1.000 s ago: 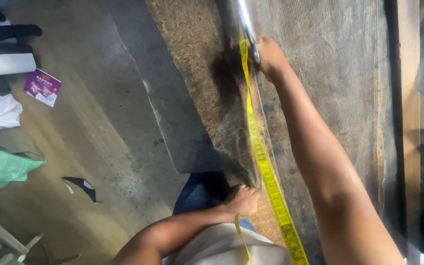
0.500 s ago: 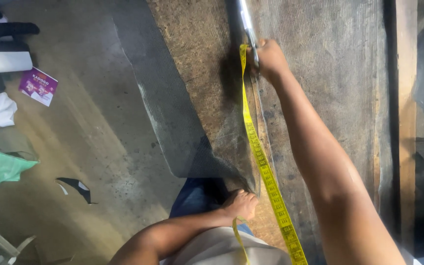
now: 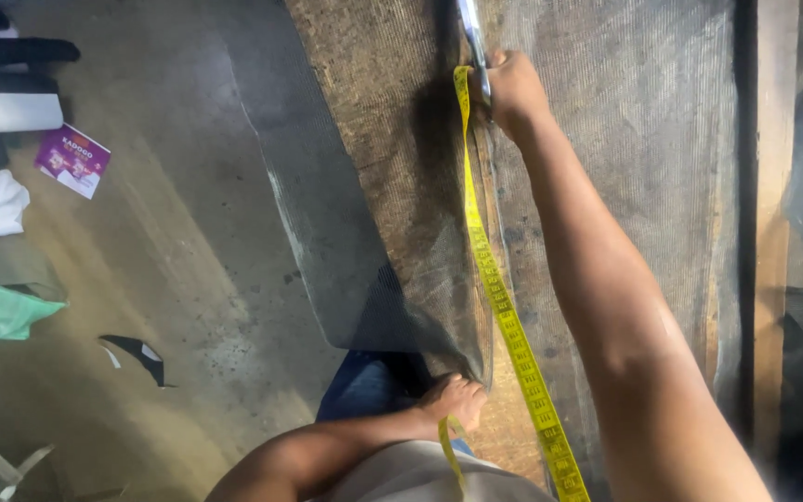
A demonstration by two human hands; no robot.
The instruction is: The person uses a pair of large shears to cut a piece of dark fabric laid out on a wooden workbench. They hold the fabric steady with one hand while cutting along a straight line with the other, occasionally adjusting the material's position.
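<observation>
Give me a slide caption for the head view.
Right hand pins yellow tape measure on mesh sheet; left hand grips its edge.

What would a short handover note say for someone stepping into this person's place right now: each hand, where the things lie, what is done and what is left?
Right hand: stretched far forward, shut on scissors at the cut line in the mesh sheet.
Left hand: close to the body, gripping the near edge of the mesh by the start of the cut.
Tape measure: yellow, lying straight along the cut, its near end looping past the left hand.
Done: the mesh is split from the near edge up to the scissors, and the left flap has slid aside over the board.
Left: the mesh beyond the scissors looks uncut.
</observation>
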